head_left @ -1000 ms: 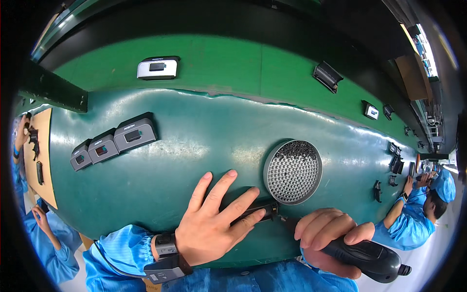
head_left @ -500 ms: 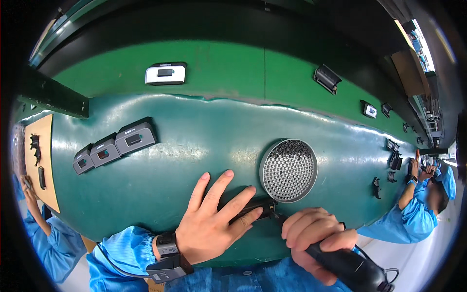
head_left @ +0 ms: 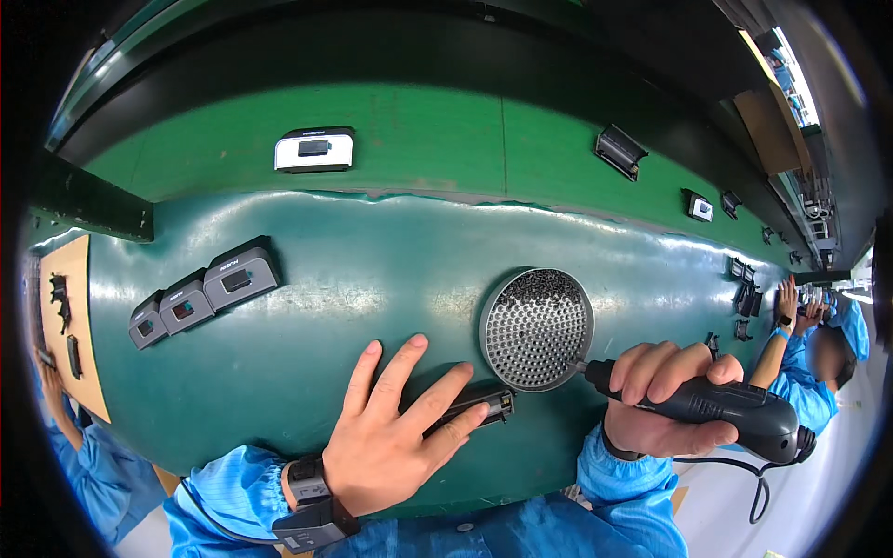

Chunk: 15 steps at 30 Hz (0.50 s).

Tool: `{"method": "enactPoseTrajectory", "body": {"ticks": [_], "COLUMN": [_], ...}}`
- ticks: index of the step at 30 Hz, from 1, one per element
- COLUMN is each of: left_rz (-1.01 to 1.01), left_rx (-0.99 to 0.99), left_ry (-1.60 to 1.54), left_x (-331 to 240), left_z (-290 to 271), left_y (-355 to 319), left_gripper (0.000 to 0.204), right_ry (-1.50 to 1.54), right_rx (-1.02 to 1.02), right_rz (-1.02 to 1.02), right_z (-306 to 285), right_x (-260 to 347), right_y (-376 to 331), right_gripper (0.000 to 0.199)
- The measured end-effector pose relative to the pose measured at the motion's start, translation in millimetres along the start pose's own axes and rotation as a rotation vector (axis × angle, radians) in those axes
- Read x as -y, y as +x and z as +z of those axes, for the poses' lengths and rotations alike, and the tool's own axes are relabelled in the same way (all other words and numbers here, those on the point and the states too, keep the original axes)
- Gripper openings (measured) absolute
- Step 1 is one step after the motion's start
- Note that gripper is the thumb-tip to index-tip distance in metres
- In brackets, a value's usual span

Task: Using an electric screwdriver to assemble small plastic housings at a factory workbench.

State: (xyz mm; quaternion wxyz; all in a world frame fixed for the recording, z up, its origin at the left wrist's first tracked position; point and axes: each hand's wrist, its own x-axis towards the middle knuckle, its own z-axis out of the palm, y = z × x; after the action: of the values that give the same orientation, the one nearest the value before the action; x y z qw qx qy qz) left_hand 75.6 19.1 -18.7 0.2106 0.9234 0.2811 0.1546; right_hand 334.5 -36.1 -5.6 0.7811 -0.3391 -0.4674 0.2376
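Right hand (head_left: 665, 402) is closed round a black screwdriver (head_left: 721, 404) (probably weighty; best held mid-barrel); under the spread left hand (head_left: 391, 442), a rigid-looking part (head_left: 499, 406) is steadied.

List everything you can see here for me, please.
Table: 1, green, centre
Round tray: 1, grey, mid-table; small dark pieces bunched at its far side
Grey devices: 3, in a row, table's left
Black parts: several, table's far right
Green strip: 1, beyond the table
White-fronted devices: 2, on the strip, left and right
Black casings: at least 2, strip's right; farther pieces unclear
Tan board: 1, left edge, bearing black pieces
Co-workers: at least 2, blue clothing, left and right edges
Black part: 1, under left fingers
Handheld power tool: 1, black, in right hand
Left hand: 1, bare, fingers spread
Right hand: 1, bare, gripping the tool
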Motion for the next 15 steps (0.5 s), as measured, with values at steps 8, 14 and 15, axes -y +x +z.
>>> {"method": "enactPoseTrajectory", "body": {"ticks": [8, 14, 15], "left_rz": [-0.003, 0.001, -0.004], "left_rx": [-0.006, -0.006, -0.004], "left_ry": [0.005, 0.011, 0.011], "left_x": [-2.2, 1.3, 2.6], "left_z": [0.0, -1.1, -0.3], "left_y": [2.3, -2.5, -5.1], "left_gripper": [0.037, 0.038, 0.038], "right_ry": [-0.04, -0.073, -0.079], "right_rx": [-0.007, 0.039, 0.059], "right_rz": [0.043, 0.039, 0.036], "right_z": [3.5, 11.7, 14.3], "right_x": [2.7, 0.0, -2.4], "right_y": [2.0, -1.5, -4.0], "right_gripper": [0.062, 0.064, 0.064]}}
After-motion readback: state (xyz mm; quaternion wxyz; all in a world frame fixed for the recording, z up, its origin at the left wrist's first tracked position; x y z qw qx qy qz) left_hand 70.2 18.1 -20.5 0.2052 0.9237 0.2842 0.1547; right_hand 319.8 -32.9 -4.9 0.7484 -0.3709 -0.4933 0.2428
